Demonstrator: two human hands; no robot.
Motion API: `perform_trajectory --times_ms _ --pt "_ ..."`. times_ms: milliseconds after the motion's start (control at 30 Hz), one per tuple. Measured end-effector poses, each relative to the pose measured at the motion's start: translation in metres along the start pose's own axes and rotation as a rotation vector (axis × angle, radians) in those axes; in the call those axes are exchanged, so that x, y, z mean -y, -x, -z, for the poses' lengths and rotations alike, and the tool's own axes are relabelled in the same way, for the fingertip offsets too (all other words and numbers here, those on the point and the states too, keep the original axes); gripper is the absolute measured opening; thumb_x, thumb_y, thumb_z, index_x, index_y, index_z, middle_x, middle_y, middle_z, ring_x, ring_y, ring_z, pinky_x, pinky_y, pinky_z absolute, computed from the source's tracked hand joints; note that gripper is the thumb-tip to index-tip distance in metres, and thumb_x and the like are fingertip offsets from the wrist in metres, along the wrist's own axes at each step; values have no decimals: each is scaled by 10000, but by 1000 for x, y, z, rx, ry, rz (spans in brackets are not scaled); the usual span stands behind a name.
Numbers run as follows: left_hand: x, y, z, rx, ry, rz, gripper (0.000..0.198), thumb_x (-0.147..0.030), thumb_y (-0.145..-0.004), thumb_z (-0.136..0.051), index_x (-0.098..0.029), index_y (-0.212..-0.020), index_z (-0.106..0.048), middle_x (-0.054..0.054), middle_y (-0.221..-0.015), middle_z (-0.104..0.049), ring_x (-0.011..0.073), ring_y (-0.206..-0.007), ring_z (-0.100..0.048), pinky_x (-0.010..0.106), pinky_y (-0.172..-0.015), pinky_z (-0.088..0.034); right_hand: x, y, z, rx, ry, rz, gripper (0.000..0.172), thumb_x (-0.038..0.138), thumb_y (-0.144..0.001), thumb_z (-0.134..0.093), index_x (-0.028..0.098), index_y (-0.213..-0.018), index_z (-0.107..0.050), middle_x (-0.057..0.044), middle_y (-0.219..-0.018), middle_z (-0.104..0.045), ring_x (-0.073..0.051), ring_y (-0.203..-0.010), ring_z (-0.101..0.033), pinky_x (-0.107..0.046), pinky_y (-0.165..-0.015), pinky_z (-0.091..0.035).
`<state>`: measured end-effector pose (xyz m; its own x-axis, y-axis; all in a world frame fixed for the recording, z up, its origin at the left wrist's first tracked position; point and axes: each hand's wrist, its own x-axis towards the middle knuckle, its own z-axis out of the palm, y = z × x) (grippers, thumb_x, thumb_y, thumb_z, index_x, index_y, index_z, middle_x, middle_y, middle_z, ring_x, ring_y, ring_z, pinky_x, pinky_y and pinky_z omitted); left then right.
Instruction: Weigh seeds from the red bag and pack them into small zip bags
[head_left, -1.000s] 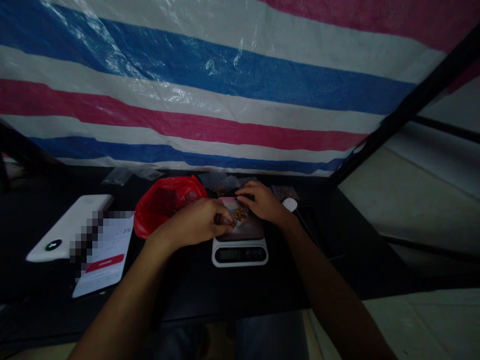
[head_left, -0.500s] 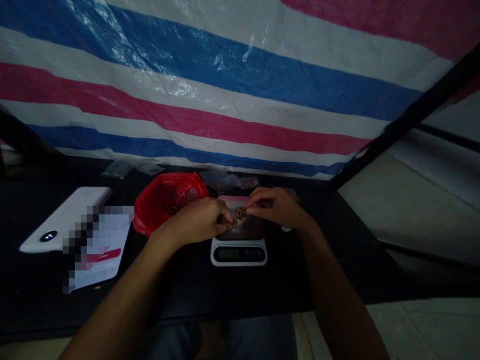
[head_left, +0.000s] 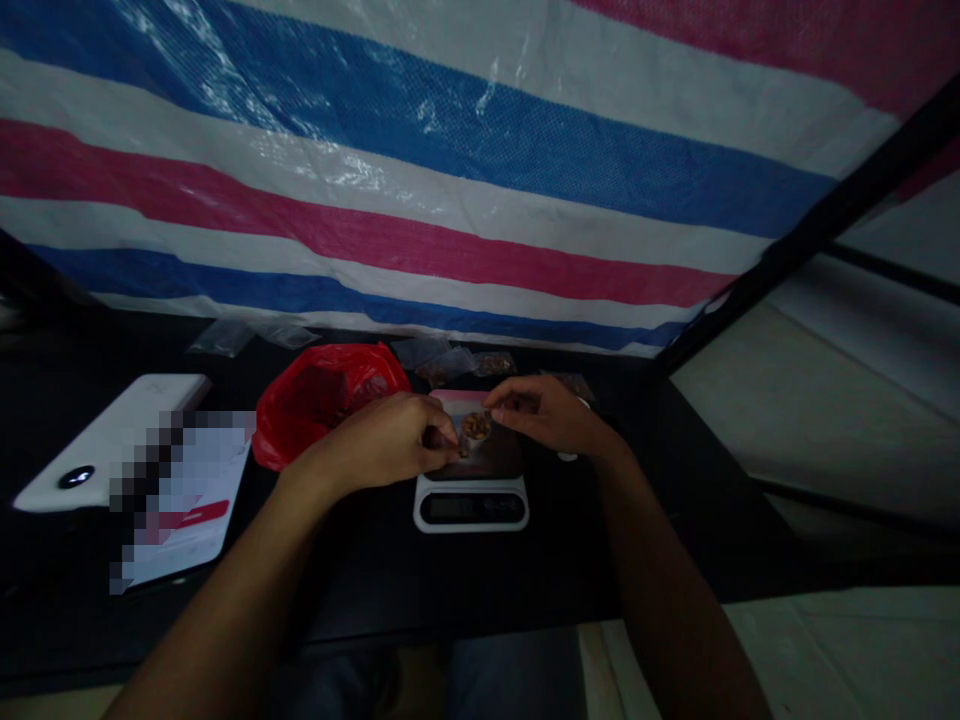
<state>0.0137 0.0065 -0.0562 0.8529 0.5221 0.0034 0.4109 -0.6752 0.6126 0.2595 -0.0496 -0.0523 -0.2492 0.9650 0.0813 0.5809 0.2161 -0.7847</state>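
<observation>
A little cup [head_left: 475, 445] of brown bits [head_left: 475, 427] sits on the scale [head_left: 471, 510]. The left hand [head_left: 394, 440] looks pinched beside it, and the right hand [head_left: 549, 415] has fingertips close together near its rim; I can't tell if either holds anything. This looks like weighing; the next move seems to need gentle fingers.

- Sheet [head_left: 480, 190], blu/wht/pink stripes, across top half; glare upper L
- Blk table [head_left: 555, 570], lower half
- Dk pole [head_left: 813, 224], diag., R side
- Pale floor [head_left: 885, 645] w/ seams, btm R
- Dim light
</observation>
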Motion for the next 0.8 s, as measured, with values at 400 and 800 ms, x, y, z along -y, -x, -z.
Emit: perform_trajectory --times_ms 400,800 --pt "-1 -1 -4 -21 14 -5 151 -262 -838 -667 -244 -883 -810 20 -819 -777 173 -724 -699 257 -714 -485 5 1 -3 -72 -68 52 133 284 -812 -727 178 -889 -746 -12 -779 -687 -130 -691 -574 -252 -612 -430" --pt "-13 0 6 -296 34 -99 178 -318 -924 -641 -212 -913 -784 14 -835 -702 136 -723 -626 248 -646 -417 -12 -6 -9 -44 212 116 130 147 -865 -674 170 -934 -782 -50 -913 -695 -150 -804 -641 -273 -717 -471"
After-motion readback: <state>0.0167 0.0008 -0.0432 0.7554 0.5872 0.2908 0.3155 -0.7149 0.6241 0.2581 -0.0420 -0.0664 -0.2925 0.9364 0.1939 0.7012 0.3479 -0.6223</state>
